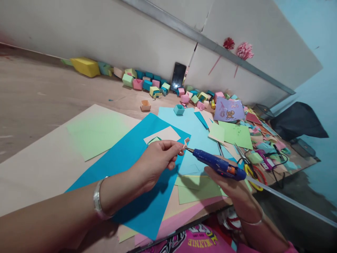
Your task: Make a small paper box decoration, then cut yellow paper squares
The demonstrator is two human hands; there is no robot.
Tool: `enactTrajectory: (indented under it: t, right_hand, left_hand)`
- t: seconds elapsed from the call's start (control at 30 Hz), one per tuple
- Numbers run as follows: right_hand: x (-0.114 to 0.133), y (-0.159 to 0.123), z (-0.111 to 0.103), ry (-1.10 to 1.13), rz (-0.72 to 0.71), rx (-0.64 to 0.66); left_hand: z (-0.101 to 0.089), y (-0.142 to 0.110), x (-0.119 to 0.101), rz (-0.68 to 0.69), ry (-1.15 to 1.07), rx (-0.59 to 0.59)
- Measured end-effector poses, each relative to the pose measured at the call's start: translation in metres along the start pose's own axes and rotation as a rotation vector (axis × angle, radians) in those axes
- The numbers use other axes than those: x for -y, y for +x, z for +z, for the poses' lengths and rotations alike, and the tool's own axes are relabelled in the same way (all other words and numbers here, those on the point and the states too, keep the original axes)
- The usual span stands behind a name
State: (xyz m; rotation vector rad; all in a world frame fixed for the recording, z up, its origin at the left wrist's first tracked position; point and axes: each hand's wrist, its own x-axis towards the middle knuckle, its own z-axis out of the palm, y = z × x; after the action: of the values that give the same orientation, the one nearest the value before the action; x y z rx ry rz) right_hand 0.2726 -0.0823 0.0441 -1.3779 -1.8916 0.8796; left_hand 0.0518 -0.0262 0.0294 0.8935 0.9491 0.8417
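Pinching a small pink paper piece (186, 142) — left hand (164, 154) closed on it, over the blue sheet (131, 154) on the bench (65, 91). Right hand (229, 182) wrapped round blue glue gun (218, 163) — nozzle at the piece.

Our wooden tabletop (47, 91) bears overlapping coloured paper sheets (155, 175) towards its near edge; along the far edge we have small folded paper boxes (128, 80), a yellow paper block (85, 67) and a smartphone (178, 75); scissors (252, 174) lie towards the right end.
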Motion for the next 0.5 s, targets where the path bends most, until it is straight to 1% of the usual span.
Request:
enactTrajectory:
  t: [0.1,0.17,0.33,0.5]
  right_hand:
    - [-0.0002,-0.0008,0.0039,-0.006,0.093,-0.098]
    - [-0.0022,-0.0021,0.0063,-0.025,0.118,-0.114]
    - [-0.0031,-0.0040,0.0071,-0.099,0.166,-0.117]
    - [-0.0030,-0.0033,0.0052,-0.094,0.191,-0.098]
  left_hand:
    - [-0.0017,0.0019,0.0020,0.022,0.039,0.004]
    - [-0.0027,0.0030,0.0031,0.014,0.046,0.005]
    - [-0.0030,0.0029,0.0036,-0.017,0.070,0.009]
    - [-0.0012,0.0016,0.0025,-0.025,0.100,-0.014]
